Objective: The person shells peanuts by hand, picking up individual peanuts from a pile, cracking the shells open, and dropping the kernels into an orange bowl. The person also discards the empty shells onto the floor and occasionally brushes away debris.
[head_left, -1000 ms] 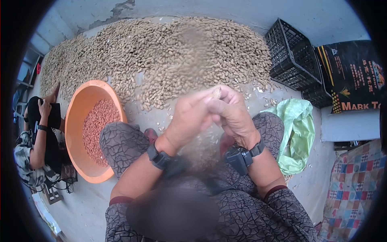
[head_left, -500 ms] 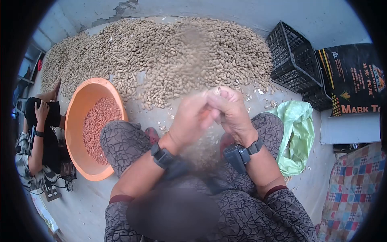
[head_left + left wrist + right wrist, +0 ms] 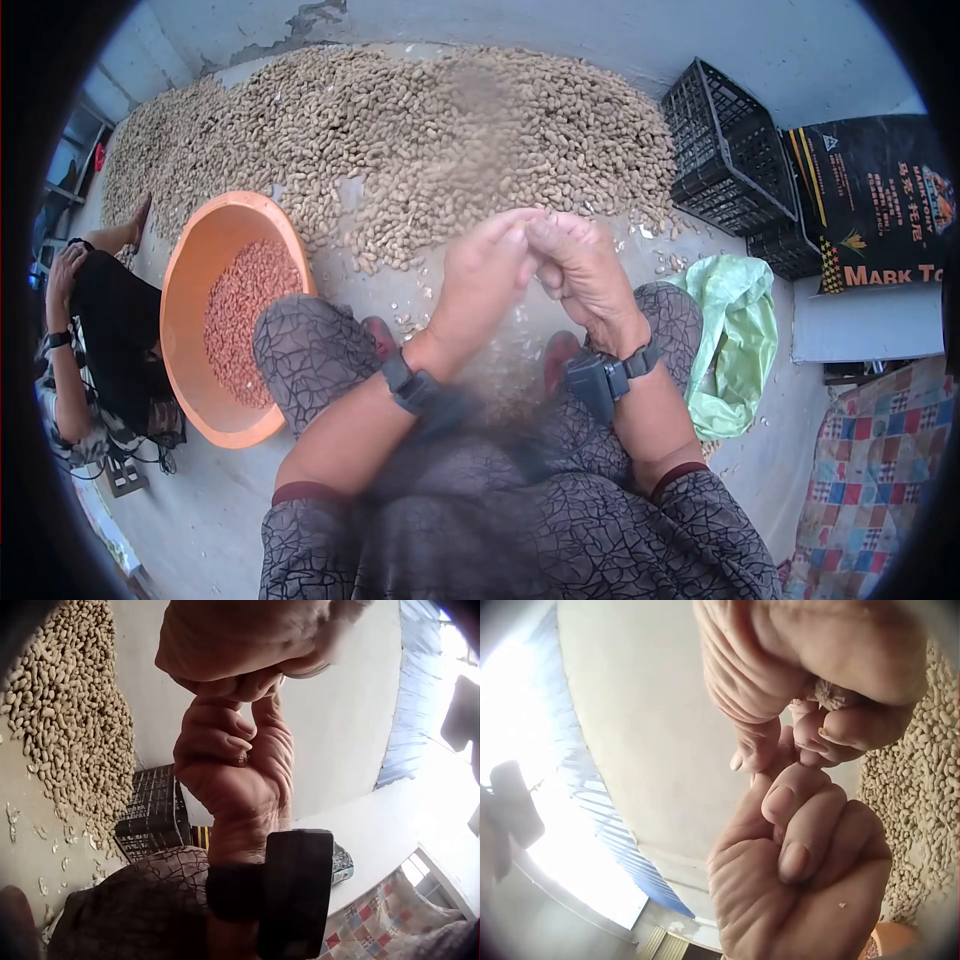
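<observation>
My left hand (image 3: 480,285) and right hand (image 3: 592,275) meet at the fingertips over my lap in the head view. In the right wrist view, curled fingers of my right hand (image 3: 817,667) grip a ridged tan peanut (image 3: 829,695), mostly hidden in the hand. Its rough end (image 3: 242,759) also shows in the left wrist view. Below it, my left hand (image 3: 802,877) has its fingers folded toward the palm. Between them shows a pinkish sliver like a peanut kernel (image 3: 778,834). What lies where the two thumbs meet is hidden.
A wide heap of unshelled peanuts (image 3: 400,140) lies along the wall. An orange basin (image 3: 235,432) of shelled kernels stands left of my knee. At right are a green sack (image 3: 740,330), black crates (image 3: 725,150) and a printed black bag (image 3: 880,200). Another person (image 3: 75,370) sits far left.
A peanut seen between my right thumb and finger one second ago no longer shows there in the head view. The left hand has turned with its back upward. The seated person's hand has shifted.
</observation>
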Demonstrator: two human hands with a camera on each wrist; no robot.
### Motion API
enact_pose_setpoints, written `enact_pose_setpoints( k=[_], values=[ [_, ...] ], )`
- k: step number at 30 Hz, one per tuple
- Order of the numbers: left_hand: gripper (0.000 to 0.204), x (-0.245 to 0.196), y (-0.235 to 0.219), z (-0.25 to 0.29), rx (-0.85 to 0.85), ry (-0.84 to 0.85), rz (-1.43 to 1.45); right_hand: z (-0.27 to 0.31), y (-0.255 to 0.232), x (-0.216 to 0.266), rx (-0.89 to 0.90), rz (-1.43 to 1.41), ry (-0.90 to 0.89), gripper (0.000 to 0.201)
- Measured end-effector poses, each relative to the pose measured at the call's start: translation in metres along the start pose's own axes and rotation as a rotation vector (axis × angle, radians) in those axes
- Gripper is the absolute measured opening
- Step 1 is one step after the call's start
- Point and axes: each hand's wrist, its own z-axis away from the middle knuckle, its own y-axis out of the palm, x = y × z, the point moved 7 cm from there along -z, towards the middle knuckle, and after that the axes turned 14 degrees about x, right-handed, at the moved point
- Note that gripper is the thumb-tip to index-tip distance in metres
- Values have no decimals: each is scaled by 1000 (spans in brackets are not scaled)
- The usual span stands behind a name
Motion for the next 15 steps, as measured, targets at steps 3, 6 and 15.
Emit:
enact_pose_setpoints(
  k=[3, 6, 15],
  values=[
    [26, -5, 5, 1, 26, 33, -21, -2, 1, -4, 24, -70, -5, 21],
    [26, -2, 5, 2, -26, 37, 16, -3, 1, -8, 4, -94, -31, 20],
    [28, 6, -9, 4, -271, -60, 206, -1, 6, -11, -97, -34, -81, 15]
  ],
)
